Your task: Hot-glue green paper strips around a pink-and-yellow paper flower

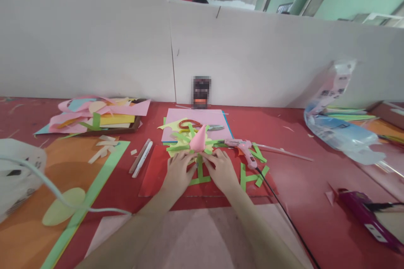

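Note:
A pink paper cone (198,139) stands point-up amid yellow-green paper pieces, over a red board (154,176). At its base, on the near side, my left hand (180,170) and my right hand (220,169) meet with bent fingers. Their fingertips are pressed together around the lower edge of the paper piece. Green paper strips (200,180) lie beneath and between the hands. To the right of my right hand rests a pink glue gun (243,147). Behind the cone, scissors with a red handle (188,124) lie on pink paper (173,117).
Paper scraps (126,118) fill a tray at the left. Two pens (142,159) lie left of the board. A plastic bag (344,130) and a purple power strip (366,214) are at the right. The glue gun's black cable (277,199) runs towards the front.

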The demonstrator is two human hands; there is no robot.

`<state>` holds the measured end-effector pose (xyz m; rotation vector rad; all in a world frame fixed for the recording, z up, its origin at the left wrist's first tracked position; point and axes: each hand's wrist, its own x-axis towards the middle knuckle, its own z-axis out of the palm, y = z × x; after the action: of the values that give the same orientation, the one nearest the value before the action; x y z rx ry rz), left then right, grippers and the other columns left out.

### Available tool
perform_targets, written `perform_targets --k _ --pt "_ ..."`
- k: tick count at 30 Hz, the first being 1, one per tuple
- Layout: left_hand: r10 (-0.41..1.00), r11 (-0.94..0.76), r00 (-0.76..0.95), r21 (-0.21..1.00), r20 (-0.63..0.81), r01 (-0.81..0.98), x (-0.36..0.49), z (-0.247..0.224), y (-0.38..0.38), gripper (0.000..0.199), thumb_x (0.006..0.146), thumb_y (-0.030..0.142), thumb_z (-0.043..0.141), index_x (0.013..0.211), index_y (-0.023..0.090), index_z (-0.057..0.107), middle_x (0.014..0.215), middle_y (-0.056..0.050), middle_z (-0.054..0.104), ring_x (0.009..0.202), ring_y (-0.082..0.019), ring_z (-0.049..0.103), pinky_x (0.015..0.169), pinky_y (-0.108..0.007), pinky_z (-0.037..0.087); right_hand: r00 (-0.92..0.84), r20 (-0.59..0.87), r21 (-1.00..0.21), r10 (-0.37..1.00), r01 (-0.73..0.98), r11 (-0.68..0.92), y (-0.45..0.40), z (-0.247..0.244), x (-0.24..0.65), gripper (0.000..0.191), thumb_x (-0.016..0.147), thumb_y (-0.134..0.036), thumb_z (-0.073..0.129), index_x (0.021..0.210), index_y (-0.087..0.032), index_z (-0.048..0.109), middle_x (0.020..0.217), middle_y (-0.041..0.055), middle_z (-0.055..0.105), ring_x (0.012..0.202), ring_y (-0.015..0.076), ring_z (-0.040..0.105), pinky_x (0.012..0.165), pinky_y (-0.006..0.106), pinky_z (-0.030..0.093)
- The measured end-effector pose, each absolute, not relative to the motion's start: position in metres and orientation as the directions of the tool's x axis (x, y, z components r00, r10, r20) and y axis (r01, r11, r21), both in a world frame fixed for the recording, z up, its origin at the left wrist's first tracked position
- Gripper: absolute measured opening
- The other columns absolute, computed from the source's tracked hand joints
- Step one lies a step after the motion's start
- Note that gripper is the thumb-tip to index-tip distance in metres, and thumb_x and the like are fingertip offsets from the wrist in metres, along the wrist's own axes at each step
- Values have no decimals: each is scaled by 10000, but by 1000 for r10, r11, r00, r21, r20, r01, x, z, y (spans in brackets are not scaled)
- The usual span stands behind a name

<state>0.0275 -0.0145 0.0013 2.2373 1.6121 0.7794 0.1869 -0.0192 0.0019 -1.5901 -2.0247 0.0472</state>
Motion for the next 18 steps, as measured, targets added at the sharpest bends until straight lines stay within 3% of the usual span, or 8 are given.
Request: perform_targets --k 8,18 --pt "922 -367 245 474 299 800 28 1 -15 303 810 150 482 1066 288 566 1158 -21 545 1091 -208 456 918 -384 314 -148 403 -359 903 882 305 -19 2 188 286 857 -278 435 1077 -322 612 764 44 488 763 171 470 713 311 413" --pt "911 -395 269 476 312 786 29 1 -16 299 790 197 506 1075 279 543 1152 -21 544 1099 -212 456 960 -402 274 -109 394 -464 913 833 300 -17 2 190 277 866 -214 404 1025 -251 627 787 42 566 782 176 489 732 310 405"
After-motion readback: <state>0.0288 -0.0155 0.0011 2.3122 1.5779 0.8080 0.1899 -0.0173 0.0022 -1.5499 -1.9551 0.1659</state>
